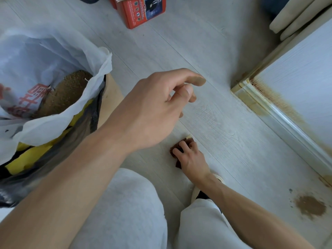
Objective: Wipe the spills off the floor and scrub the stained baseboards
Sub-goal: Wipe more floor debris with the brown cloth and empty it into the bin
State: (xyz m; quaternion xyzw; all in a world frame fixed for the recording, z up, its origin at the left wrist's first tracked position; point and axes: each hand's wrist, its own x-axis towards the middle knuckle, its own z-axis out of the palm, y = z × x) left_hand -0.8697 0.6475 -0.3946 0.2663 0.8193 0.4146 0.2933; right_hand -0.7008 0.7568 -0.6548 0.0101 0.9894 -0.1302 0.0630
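- Sponge [177, 150]: brown, with a pale layer showing at its far edge; lies flat on the floor [224, 137], in front of the knees.
- Handling, judged: light, soft, compressible; likely damp and slightly slippery. Best held from above, fingers spread over the top face and pressure kept even.
- Right hand [191, 159]: placed on top of the sponge, fingers curled over its far edge, pressing it down.
- Left hand [152, 110]: raised above the floor, nothing held; index finger extended, other fingers loosely curled.
- Spill [309, 206]: brown patch on the floor, well apart from the sponge, to the right.
- Baseboard [280, 115]: brown-stained along its length and at the corner; not touched.
- Bag [45, 72]: white, open, brown material inside; stands left, beside the left forearm.
- Red box [138, 11]: on the floor, far side.
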